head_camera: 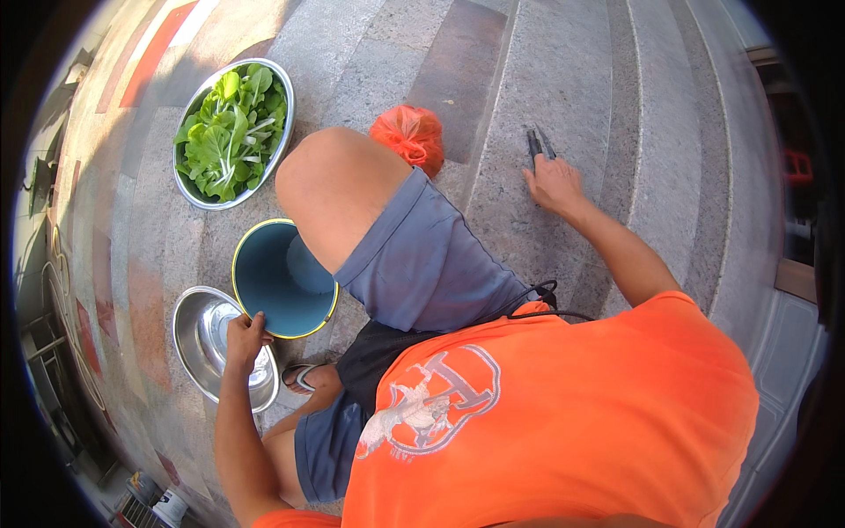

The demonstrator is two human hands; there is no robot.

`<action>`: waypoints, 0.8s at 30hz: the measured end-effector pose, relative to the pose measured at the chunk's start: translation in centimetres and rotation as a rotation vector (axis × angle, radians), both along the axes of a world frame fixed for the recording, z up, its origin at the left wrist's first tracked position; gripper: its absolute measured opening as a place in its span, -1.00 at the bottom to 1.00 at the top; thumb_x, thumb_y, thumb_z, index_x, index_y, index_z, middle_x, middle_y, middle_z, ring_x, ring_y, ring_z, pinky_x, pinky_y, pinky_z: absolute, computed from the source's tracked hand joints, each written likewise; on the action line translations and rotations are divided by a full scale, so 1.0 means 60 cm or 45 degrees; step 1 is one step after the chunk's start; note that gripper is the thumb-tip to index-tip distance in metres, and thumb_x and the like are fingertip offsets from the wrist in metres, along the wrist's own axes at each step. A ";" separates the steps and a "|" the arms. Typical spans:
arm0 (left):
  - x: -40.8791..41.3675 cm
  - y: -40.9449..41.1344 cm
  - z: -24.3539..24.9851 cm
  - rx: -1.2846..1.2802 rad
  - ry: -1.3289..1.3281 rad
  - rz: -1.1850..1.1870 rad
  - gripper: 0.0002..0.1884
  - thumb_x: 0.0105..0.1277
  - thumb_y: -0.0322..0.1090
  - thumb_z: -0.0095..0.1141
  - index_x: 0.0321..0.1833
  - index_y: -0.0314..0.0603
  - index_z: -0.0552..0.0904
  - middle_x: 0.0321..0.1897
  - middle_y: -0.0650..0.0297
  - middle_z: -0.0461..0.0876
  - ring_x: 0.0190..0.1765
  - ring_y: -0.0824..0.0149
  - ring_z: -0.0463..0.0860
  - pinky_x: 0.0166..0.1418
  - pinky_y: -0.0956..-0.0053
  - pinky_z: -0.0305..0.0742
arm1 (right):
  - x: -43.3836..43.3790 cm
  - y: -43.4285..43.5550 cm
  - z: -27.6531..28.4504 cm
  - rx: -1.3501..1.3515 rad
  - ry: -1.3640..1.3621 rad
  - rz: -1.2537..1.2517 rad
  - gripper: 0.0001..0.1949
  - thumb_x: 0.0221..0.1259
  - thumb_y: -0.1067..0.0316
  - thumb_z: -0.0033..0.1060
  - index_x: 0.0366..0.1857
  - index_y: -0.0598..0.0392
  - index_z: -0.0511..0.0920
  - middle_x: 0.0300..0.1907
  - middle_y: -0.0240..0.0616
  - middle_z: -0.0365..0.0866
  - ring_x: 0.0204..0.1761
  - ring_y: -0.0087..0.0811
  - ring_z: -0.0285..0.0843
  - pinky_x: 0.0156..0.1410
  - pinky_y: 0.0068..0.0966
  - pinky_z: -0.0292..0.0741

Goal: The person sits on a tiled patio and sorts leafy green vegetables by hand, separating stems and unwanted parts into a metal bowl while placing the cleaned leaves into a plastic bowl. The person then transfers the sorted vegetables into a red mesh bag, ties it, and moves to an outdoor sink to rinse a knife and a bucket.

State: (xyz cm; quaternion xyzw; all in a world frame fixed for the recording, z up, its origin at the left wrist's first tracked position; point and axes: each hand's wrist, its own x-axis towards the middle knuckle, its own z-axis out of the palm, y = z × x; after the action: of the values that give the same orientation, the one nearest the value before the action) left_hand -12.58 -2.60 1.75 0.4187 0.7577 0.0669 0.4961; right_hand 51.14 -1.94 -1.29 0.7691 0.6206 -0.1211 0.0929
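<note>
My left hand (245, 338) pinches the yellow-edged rim of a blue-green bucket (284, 277), thumb over the edge. No contents show inside the bucket. Beneath that hand and wrist lies a shiny steel basin (198, 330), partly covered by my forearm. My right hand (556, 183) rests on the stone step, fingertips at a slim dark tool (533, 144) with a narrow pointed grey part beside it, perhaps a knife. Whether the fingers grip it or only touch it is unclear. Farther off, a second metal basin (288, 99) is full of leafy greens (231, 132).
A knotted orange plastic bag (409, 135) sits on the paving just beyond my raised knee (343, 191). Stone steps (667, 145) rise on the right. A pale hose (63, 277) runs along the left side, and sandalled foot (313, 377) stands near the empty-looking basin.
</note>
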 end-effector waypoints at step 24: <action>-0.151 0.007 0.321 1.054 0.027 0.932 -0.71 0.44 -0.33 0.03 -0.24 -0.52 0.65 -0.33 0.03 0.73 -0.36 0.24 0.78 -0.24 0.35 0.76 | -0.318 0.380 0.090 -0.169 1.030 -0.021 -0.80 0.13 0.39 0.15 -0.51 0.33 0.64 -0.57 -0.11 0.66 -0.58 -0.40 0.59 -0.50 -0.41 0.49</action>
State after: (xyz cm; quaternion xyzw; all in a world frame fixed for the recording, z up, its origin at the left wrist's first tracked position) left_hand -21.66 -2.15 21.02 0.2886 0.7691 0.5231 0.2269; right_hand 32.07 20.84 4.12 0.6568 0.5918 -0.4542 -0.1103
